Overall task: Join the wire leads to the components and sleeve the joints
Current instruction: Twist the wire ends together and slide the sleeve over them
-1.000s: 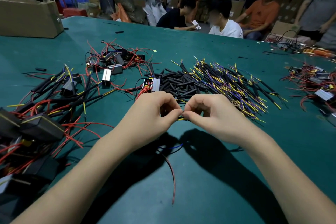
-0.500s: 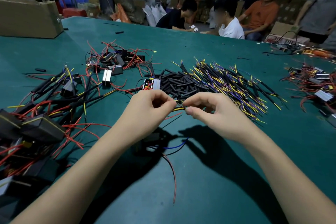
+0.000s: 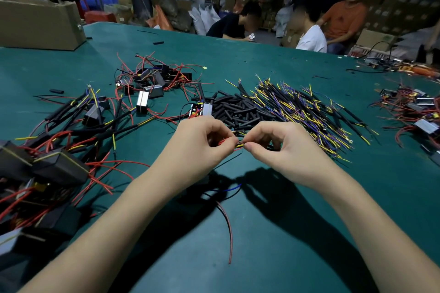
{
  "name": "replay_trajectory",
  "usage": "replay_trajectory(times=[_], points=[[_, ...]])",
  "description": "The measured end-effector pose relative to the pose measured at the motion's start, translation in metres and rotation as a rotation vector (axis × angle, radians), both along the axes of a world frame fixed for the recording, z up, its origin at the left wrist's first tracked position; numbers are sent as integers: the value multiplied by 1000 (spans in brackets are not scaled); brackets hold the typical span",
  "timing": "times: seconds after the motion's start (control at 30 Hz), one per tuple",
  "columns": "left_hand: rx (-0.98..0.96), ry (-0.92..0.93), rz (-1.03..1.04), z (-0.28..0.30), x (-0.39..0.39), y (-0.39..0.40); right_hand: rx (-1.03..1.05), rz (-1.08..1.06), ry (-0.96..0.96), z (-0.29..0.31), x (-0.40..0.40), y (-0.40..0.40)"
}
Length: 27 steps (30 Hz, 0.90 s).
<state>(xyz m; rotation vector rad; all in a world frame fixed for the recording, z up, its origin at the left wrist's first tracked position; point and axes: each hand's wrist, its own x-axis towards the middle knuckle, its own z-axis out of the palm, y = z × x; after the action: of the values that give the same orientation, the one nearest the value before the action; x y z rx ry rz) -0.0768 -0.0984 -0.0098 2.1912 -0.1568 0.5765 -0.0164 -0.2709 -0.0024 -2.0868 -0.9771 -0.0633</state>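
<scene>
My left hand (image 3: 198, 147) and my right hand (image 3: 281, 150) meet above the green table (image 3: 273, 233), fingertips almost touching. Between them they pinch a thin yellow and red wire joint (image 3: 239, 145). A red lead (image 3: 226, 228) and a blue lead (image 3: 228, 189) hang from under my left hand onto the table; the part they belong to is hidden in shadow. Behind my hands lies a heap of black sleeve tubes (image 3: 235, 110) and a pile of yellow and purple wire leads (image 3: 302, 112).
Sleeved black components with red wires (image 3: 54, 164) crowd the left edge. More small silver components with red leads (image 3: 150, 85) lie farther back, others at the right (image 3: 416, 112). A cardboard box (image 3: 40, 24) stands at the back left. Several people sit beyond the table.
My hands drew slightly apart half a second ago and have closed together again on the joint. The hanging red and blue leads have shifted a little.
</scene>
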Motion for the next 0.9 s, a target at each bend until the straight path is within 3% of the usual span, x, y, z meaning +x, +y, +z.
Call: replay_trajectory(times=[0.37,0.6,0.77,0.9], points=[[434,-211,-111,4,-2,9,-73,13,-9,5,1,-4],[134,75,-105,9,-3,15,-62,-1,6,3,5,-8],[171,298,-29,13,-5,30,-29,32,-18,1,7,-11],[141,314,-50,14,-5,30,-67,45,-157,0,8,-10]])
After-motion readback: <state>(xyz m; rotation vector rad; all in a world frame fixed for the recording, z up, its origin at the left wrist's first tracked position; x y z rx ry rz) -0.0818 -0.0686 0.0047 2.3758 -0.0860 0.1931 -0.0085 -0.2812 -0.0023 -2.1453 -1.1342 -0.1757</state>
